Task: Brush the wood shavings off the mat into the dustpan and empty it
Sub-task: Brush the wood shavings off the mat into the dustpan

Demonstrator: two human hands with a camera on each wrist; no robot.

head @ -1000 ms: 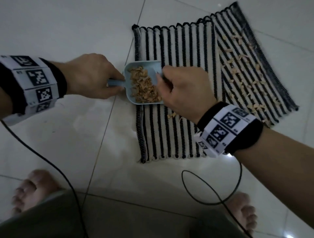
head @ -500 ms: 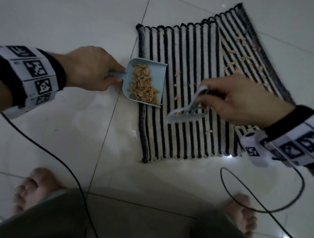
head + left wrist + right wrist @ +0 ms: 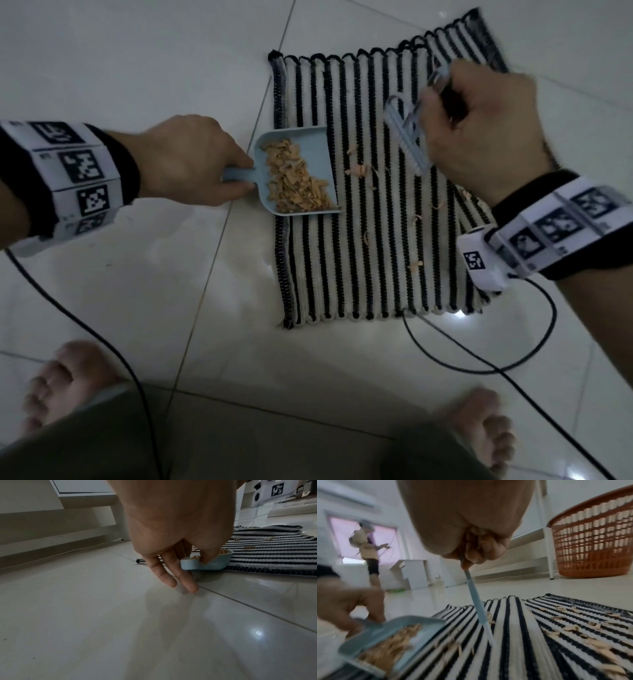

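Change: right hand is carrying the brush farther up the mat than before.
Left hand: is pinching the dustpan handle at the mat's left edge.
Right hand: is gripping the brush handle.
Wood shavings: are lying heaped in the dustpan; loose ones are lying scattered on the mat.

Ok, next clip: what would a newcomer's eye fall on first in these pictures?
Probably the black-and-white striped mat on the pale tiled floor, scattered with wood shavings. At its left edge the left hand holds a light blue dustpan already heaped with shavings, while the right hand grips a small brush over the mat. An orange laundry basket stands behind.
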